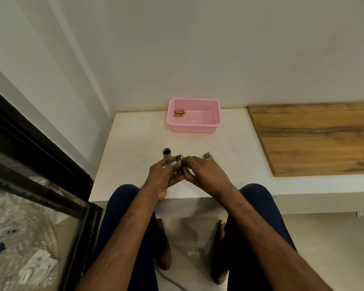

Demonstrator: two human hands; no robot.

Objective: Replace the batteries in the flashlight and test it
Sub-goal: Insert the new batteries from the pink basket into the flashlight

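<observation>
A small dark battery holder (179, 163) is pinched between my left hand (164, 179) and my right hand (204, 175), just above the near part of the white table (135, 148). The grey flashlight body (167, 157) stands upright on the table behind my left fingers, its open dark end facing up. The flashlight's end cap (206, 156) lies on the table behind my right hand, with a small orange piece (213, 159) beside it. Copper-coloured batteries (179, 113) lie in the left end of a pink basket (215, 114) at the back of the table.
A wooden board (315, 139) covers the counter to the right. A black-framed glass panel (40, 164) runs along the left. My knees in dark trousers are under the table's front edge, bare feet on the tiled floor.
</observation>
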